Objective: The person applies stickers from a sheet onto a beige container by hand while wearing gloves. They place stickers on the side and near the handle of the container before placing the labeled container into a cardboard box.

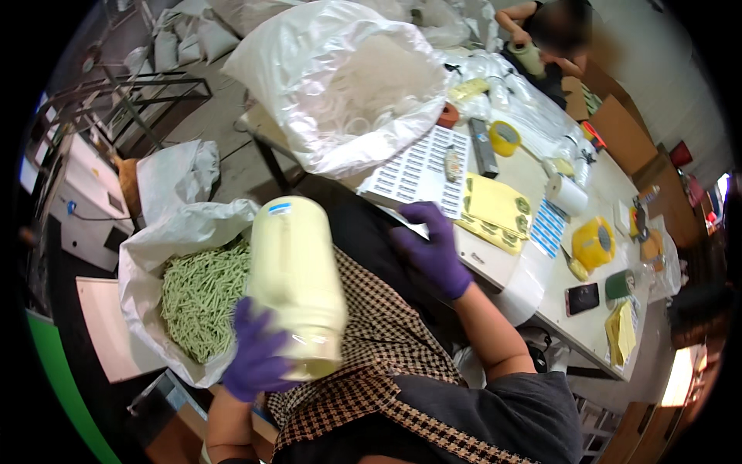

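Observation:
A large pale-yellow bottle is in my left hand, which wears a purple glove and grips it near its narrower lower end. The bottle tilts over my lap, and a small blue-and-white sticker shows at its upper end. My right hand, gloved in purple too, hovers by the table's near edge with fingers bent and apart; I see nothing in it. Just beyond lies a white sheet with rows of small labels. Yellow printed sheets lie to its right.
A white sack of green sticks stands at my left. On the table are a big white sack of pale rings, yellow tape rolls, a phone and blue labels. Another person handles a similar bottle at the far right.

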